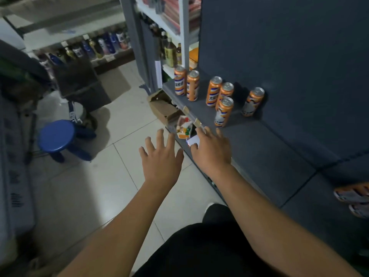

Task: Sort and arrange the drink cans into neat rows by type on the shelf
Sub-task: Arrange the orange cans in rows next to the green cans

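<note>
Several tall orange-and-white drink cans stand upright on the dark grey shelf (259,148). Two cans (186,84) are at the far left end, three cans (222,100) cluster in the middle, and one can (252,101) stands alone near the back panel. More orange cans (353,193) lie at the right edge, partly cut off. My left hand (161,154) hovers over the floor with fingers spread, holding nothing. My right hand (213,148) reaches over the shelf's front edge, fingers apart, short of the nearest can.
A blue stool (57,136) stands on the tiled floor to the left. An open cardboard box (163,108) and small packets (185,126) sit under the shelf edge. Bottles line the far shelves (95,47). A dark back panel (289,47) rises behind the cans.
</note>
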Demonstrator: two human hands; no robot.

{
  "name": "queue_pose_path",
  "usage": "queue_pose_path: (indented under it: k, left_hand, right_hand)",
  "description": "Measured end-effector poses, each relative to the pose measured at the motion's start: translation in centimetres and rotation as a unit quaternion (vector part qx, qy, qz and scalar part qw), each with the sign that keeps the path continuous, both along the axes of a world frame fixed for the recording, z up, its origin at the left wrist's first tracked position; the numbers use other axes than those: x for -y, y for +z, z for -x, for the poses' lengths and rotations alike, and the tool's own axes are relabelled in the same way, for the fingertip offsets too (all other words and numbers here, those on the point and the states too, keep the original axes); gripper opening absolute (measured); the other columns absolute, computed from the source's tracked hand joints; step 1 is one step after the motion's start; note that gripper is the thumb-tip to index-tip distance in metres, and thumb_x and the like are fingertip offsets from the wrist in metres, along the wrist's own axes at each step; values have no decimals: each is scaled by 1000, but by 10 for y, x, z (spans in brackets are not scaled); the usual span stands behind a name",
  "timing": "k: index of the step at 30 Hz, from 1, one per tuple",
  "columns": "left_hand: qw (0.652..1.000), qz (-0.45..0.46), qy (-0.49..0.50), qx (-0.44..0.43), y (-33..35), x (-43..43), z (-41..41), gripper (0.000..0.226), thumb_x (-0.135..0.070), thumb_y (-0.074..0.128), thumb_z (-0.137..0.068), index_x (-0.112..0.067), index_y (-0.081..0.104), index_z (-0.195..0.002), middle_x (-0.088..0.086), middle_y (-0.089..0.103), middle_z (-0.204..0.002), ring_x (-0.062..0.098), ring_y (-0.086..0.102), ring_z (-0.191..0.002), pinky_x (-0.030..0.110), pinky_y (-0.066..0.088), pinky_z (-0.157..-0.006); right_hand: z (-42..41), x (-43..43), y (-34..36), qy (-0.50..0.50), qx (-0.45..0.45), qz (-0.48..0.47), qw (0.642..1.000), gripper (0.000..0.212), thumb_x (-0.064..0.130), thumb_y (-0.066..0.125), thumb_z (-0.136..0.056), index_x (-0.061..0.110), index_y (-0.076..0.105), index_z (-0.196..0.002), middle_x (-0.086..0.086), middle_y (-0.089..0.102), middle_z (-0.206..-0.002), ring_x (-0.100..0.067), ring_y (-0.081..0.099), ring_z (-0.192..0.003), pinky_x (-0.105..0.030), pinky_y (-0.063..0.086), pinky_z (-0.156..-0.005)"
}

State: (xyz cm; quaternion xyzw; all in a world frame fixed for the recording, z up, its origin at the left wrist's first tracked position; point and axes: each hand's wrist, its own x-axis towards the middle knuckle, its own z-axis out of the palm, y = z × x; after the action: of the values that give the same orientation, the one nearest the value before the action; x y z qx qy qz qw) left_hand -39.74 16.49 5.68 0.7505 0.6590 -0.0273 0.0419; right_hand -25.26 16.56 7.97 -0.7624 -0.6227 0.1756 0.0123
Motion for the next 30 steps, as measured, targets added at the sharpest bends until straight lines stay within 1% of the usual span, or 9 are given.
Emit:
queue_pose_path:
  k: [7,11,15,18,21,24,26,30]
  left_hand:
    - [1000,9,26,-10,-5,-58,7,55,-54,32,-105,-27,27,-152,5,16,-166,44,21,-149,57,28,-117]
    - [999,-1,40,-11,-9,-109,1,54,-54,35,-104,-26,32,-150,5,22,-164,44,24,-147,57,27,-116]
    - [999,7,48,-23,-11,-163,-11,56,-55,32,-104,-25,29,-151,5,22,-164,43,24,-147,55,30,-115]
    - [999,5,53,-12,-10,-207,-31,56,-55,34,-103,-25,31,-150,5,25,-163,43,26,-146,56,32,-113]
    - [999,19,51,-5,-13,-243,-49,55,-53,37,-103,-24,31,-149,4,26,-162,44,26,-145,56,32,-113]
    - [997,29,65,5,-19,-269,-58,55,-52,40,-102,-25,31,-149,3,29,-161,44,28,-145,56,31,-114]
    - [996,39,73,12,-24,-286,-61,56,-53,41,-102,-25,30,-149,2,30,-160,43,28,-145,55,31,-114]
    - [994,52,89,47,-34,-323,-65,58,-52,45,-99,-21,35,-147,2,38,-153,39,36,-137,53,37,-108]
  right_hand:
    - [6,-64,-12,49,-9,-1,999,55,37,44,-104,25,32,-156,-5,28,-166,-36,18,-153,-54,30,-118]
    - [1,-122,-19,69,-25,-9,997,54,37,47,-103,24,36,-154,-6,33,-163,-36,25,-150,-53,36,-114]
    - [-15,-180,-17,70,-41,-16,997,50,37,47,-102,22,43,-150,-5,38,-159,-34,30,-147,-50,38,-108]
    - [-37,-220,-15,69,-41,-29,996,49,38,47,-102,22,46,-148,-5,41,-156,-33,36,-142,-49,42,-105]
    - [-56,-251,-19,51,-56,-30,997,49,40,50,-100,21,49,-145,-6,48,-149,-34,44,-135,-49,47,-98]
    - [-67,-267,-24,16,-79,-36,996,45,36,55,-96,20,49,-138,-6,57,-136,-32,53,-119,-43,50,-83]
    - [-74,-276,-26,-15,-109,-42,993,46,32,57,-94,19,48,-137,-6,60,-129,-32,57,-112,-38,47,-76]
    - [-82,-301,-36,-69,-165,-22,984,44,28,56,-94,17,46,-135,-6,61,-128,-33,59,-113,-35,40,-74]
